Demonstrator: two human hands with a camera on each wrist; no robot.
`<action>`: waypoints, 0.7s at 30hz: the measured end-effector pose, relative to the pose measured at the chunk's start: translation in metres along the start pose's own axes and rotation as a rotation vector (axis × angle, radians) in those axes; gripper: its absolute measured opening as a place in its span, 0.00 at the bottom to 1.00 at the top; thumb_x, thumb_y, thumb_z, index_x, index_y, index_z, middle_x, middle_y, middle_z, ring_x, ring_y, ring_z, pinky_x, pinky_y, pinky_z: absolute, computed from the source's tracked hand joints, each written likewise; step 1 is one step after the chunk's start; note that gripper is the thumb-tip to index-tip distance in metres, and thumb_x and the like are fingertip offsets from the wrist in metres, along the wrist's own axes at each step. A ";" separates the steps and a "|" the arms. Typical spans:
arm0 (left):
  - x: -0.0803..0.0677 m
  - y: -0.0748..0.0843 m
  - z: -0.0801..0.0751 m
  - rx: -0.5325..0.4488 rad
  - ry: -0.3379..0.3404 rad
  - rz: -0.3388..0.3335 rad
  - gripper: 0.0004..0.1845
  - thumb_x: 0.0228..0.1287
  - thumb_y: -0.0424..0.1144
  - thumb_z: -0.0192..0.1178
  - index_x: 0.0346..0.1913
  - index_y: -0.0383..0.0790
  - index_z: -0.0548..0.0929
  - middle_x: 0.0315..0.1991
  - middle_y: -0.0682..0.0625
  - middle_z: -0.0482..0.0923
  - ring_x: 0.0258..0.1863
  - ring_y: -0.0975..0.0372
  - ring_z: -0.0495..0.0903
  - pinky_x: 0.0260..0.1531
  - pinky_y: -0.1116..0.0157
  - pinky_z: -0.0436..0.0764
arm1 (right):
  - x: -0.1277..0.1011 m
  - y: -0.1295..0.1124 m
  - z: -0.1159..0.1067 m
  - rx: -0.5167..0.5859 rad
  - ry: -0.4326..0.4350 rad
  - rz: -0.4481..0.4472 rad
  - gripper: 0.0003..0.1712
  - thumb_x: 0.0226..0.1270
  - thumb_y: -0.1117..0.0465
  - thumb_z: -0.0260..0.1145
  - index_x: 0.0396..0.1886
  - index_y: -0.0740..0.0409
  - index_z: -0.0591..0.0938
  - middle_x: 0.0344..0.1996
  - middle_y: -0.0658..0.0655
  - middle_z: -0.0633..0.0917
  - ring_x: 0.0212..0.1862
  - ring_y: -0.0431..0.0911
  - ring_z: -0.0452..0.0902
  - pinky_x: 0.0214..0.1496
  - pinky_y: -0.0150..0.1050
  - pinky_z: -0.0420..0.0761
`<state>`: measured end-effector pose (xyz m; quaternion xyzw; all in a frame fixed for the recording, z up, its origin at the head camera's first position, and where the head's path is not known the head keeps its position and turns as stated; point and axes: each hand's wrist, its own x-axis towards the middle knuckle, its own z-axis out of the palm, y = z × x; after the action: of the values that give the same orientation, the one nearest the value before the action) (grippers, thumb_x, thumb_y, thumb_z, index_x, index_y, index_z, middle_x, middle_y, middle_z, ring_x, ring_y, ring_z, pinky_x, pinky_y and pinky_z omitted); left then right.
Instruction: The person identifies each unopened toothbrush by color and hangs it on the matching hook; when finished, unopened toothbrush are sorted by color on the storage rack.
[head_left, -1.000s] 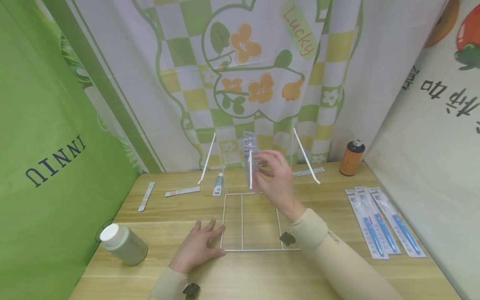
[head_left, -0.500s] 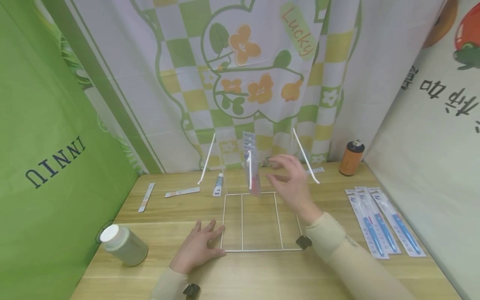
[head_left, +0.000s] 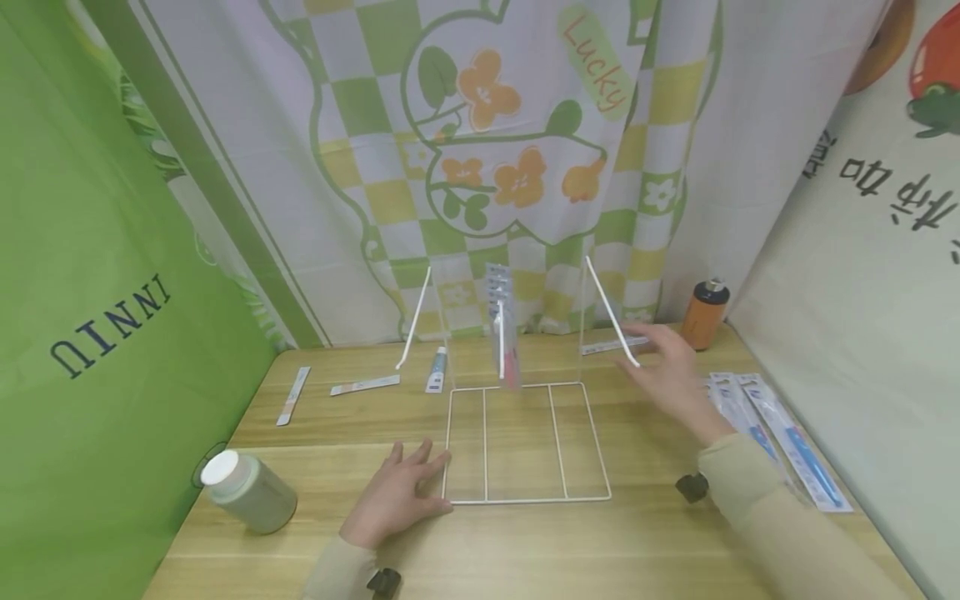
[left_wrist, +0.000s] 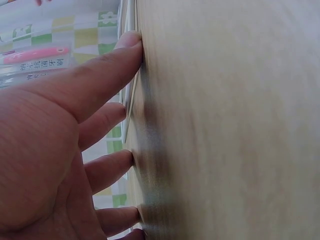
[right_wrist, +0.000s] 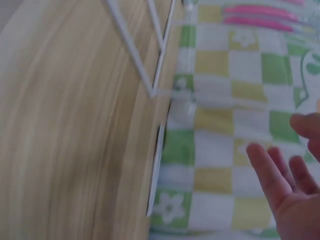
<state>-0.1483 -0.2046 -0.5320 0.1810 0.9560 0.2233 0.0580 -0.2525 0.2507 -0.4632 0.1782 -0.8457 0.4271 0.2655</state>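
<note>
A white wire rack (head_left: 525, 502) stands mid-table, with hooks jutting out above its base. Several packaged toothbrushes (head_left: 502, 333) with pink handles hang on its middle hook. My left hand (head_left: 397, 492) rests spread at the base's front left corner; in the left wrist view its thumb (left_wrist: 131, 40) touches the wire and its fingertips meet the table. My right hand (head_left: 671, 383) is in the air at the right, holding nothing, between the right hook (head_left: 611, 308) and the packaged toothbrushes with blue handles (head_left: 802, 450) on the table. The right wrist view shows its fingers (right_wrist: 265, 167) loosely spread.
A pale green jar with a white lid (head_left: 255, 496) stands at the left. Behind the rack lie a small tube (head_left: 437, 371) and thin flat packets (head_left: 365, 384). An orange and black bottle (head_left: 703, 317) stands at the back right. Curtains (head_left: 525, 125) enclose the table.
My right hand has let go of the packaged toothbrush on the middle hook and moved right, toward the blue toothbrushes. The left hand stays in place.
</note>
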 end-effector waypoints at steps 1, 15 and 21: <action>0.000 0.000 0.000 0.002 -0.003 -0.003 0.43 0.61 0.60 0.76 0.77 0.49 0.78 0.80 0.33 0.63 0.73 0.16 0.52 0.72 0.22 0.54 | -0.001 0.006 -0.006 0.015 -0.029 0.005 0.36 0.53 0.79 0.80 0.64 0.66 0.83 0.57 0.70 0.85 0.42 0.59 0.87 0.45 0.25 0.83; 0.000 -0.001 0.000 0.000 0.007 -0.006 0.43 0.61 0.61 0.76 0.77 0.50 0.78 0.80 0.33 0.64 0.73 0.16 0.52 0.71 0.22 0.54 | -0.011 0.073 -0.084 0.008 -0.402 0.347 0.41 0.75 0.57 0.75 0.80 0.66 0.68 0.73 0.78 0.71 0.49 0.66 0.89 0.40 0.43 0.93; 0.001 -0.001 0.000 0.004 0.010 -0.013 0.43 0.60 0.61 0.76 0.77 0.51 0.78 0.80 0.34 0.64 0.74 0.17 0.52 0.71 0.22 0.55 | -0.018 0.091 -0.098 -0.038 -0.446 0.410 0.39 0.74 0.60 0.75 0.77 0.70 0.70 0.67 0.85 0.72 0.48 0.64 0.89 0.39 0.46 0.93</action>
<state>-0.1493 -0.2055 -0.5327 0.1736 0.9579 0.2219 0.0544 -0.2576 0.3844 -0.4826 0.0880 -0.9094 0.4063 -0.0152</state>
